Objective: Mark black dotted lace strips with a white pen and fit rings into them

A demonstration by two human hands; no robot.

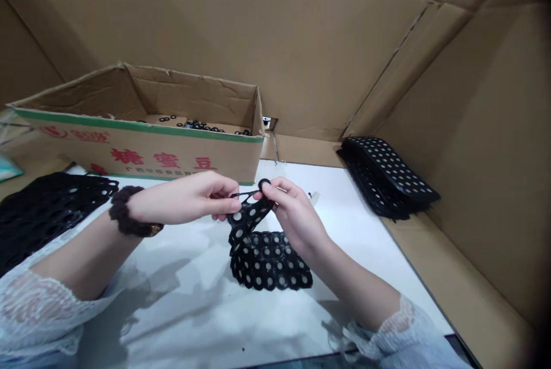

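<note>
A black sheet with rows of pale round dots (271, 263) lies on the white table in front of me, and a lifted dotted strip (249, 215) rises from its far left side. My left hand (210, 194) is closed, pinching the thin black edge at the strip's upper left. My right hand (293, 205) is closed too, with thumb and finger gripping a small black round piece (263, 185) at the strip's upper right end. A thin black band runs between both hands. Whether the round piece is still joined to the strip, I cannot tell.
A low open carton (193, 154) with several small black rings (206, 127) inside stands behind my left hand. Black sheets with holes (47, 208) lie at left. A stack of dotted black sheets (387, 174) sits at right. Cardboard walls (301, 42) surround the white table (189, 311).
</note>
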